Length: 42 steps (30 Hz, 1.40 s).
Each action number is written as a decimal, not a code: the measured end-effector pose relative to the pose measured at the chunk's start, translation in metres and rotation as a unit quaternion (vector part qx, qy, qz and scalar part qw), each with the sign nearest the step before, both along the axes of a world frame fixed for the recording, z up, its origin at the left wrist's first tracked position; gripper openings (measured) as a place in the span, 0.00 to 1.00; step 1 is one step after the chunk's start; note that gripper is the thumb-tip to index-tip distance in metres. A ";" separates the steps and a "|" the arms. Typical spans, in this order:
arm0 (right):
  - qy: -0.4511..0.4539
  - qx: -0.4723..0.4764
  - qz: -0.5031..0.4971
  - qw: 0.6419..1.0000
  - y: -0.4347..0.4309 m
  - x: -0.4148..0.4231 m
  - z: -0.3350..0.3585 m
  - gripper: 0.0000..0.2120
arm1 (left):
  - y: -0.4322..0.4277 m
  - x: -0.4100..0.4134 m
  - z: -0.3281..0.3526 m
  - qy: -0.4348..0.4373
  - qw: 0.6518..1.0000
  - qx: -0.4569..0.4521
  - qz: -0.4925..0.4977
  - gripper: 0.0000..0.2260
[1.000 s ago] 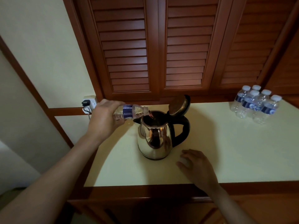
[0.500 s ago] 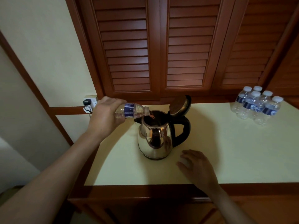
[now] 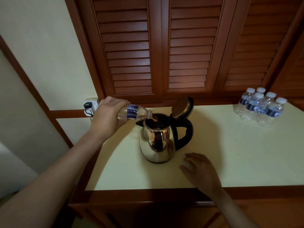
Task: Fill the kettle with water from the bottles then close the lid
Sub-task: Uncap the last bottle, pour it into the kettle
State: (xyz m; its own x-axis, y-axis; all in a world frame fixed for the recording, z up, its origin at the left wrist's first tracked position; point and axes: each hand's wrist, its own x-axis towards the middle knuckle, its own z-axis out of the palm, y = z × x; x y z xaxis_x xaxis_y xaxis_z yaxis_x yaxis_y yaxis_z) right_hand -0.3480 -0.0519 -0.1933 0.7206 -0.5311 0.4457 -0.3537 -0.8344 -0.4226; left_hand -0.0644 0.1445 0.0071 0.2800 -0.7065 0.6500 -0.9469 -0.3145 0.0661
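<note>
A shiny steel kettle (image 3: 157, 142) with a black handle stands on the pale countertop (image 3: 230, 153). Its lid (image 3: 181, 106) is tipped up and back, leaving the mouth open. My left hand (image 3: 108, 115) grips a small clear water bottle (image 3: 135, 112) with a blue label, held nearly level with its neck over the kettle's mouth. A thin stream runs from the neck into the kettle. My right hand (image 3: 199, 170) rests on the counter just right of the kettle's base, fingers loosely spread, holding nothing.
Several capped water bottles (image 3: 260, 107) stand grouped at the counter's back right. A wall socket with a black plug (image 3: 89, 106) sits at the back left. Brown louvred doors (image 3: 181, 46) rise behind the counter. The wooden counter edge (image 3: 148, 195) runs along the front.
Hardly anything differs: my left hand holds the bottle in the same pouring pose over the kettle, and my right hand stays on the counter. The view has shifted slightly.
</note>
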 end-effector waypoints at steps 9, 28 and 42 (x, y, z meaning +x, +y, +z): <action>-0.005 -0.003 -0.003 1.000 0.003 -0.001 0.003 0.15 | -0.001 -0.001 0.005 -0.010 1.000 -0.003 -0.001 0.25; 0.008 0.004 0.000 1.000 0.001 -0.001 0.000 0.15 | -0.016 0.002 0.017 -0.101 0.994 0.033 -0.032 0.23; -0.003 0.012 -0.002 1.000 0.003 -0.001 0.003 0.16 | -0.032 -0.004 0.056 -0.235 0.965 0.088 -0.076 0.17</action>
State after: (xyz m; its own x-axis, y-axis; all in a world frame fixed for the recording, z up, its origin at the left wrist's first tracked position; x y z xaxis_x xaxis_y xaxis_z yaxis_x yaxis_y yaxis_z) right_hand -0.3488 -0.0490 -0.1902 0.7166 -0.5440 0.4364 -0.3540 -0.8229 -0.4445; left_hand -0.0680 0.1122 0.0634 -0.1312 -0.8271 0.5465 -0.8956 -0.1375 -0.4231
